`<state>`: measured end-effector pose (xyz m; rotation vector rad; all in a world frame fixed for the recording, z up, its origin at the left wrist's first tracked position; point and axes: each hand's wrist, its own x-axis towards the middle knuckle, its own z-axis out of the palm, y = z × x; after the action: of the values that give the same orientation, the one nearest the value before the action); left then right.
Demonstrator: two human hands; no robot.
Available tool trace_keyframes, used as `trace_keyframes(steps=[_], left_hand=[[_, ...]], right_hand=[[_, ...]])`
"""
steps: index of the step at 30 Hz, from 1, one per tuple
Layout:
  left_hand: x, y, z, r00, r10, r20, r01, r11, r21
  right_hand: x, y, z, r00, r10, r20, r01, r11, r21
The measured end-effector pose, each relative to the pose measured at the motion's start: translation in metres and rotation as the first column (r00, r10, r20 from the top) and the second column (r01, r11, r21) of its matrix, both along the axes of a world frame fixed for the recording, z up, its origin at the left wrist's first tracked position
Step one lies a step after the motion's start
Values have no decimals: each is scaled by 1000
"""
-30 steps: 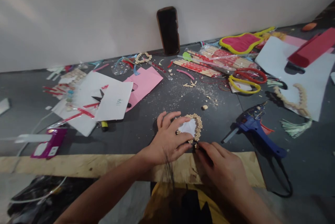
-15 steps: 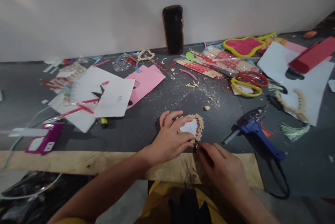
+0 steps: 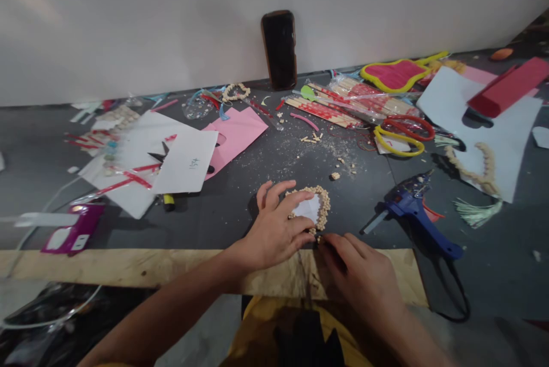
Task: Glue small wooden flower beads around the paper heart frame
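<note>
A rounded, possibly heart-shaped frame of small pale wooden pieces (image 3: 326, 207) lies on the dark table, with white paper (image 3: 309, 208) inside it. My left hand (image 3: 277, 224) reaches over its left side. Two fingers rest across the frame, the thumb and index finger close at its lower edge, and the outer fingers are spread. Just below the frame, the fingertips of my right hand (image 3: 360, 264) are pinched together at a tiny wooden piece (image 3: 318, 239), largely hidden by the fingers.
A blue glue gun (image 3: 412, 207) lies right of my hands, near red-and-yellow-handled scissors (image 3: 403, 135). Chopsticks (image 3: 326, 112) and wood crumbs lie behind. White card (image 3: 186, 161), pink paper (image 3: 238, 132) and a purple box (image 3: 77, 227) are leftward. A phone (image 3: 279, 50) leans on the wall.
The whole view has shifted slightly, so things appear a little further left. Both hands keep nearly the same pose at the frame's lower edge.
</note>
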<state>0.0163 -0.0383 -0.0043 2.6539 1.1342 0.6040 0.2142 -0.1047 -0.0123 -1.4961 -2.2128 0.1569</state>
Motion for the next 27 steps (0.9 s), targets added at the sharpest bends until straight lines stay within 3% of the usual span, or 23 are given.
trace_keyframes(steps=[10, 21, 24, 27], left_hand=[[5, 1, -4, 1000, 18, -10, -18, 999, 33], [-3, -3, 0, 998, 14, -58, -14, 1000, 5], [0, -4, 2, 999, 18, -51, -18, 1000, -7], [3, -4, 2, 999, 29, -30, -29, 1000, 5]], right_hand=[[2, -1, -5, 1000, -4, -16, 4, 1000, 30], [9, 1, 6, 974, -18, -225, -5, 995, -101], [17, 5, 14, 983, -7, -186, 2, 1000, -30], [26, 15, 23, 999, -13, -36, 16, 995, 97]])
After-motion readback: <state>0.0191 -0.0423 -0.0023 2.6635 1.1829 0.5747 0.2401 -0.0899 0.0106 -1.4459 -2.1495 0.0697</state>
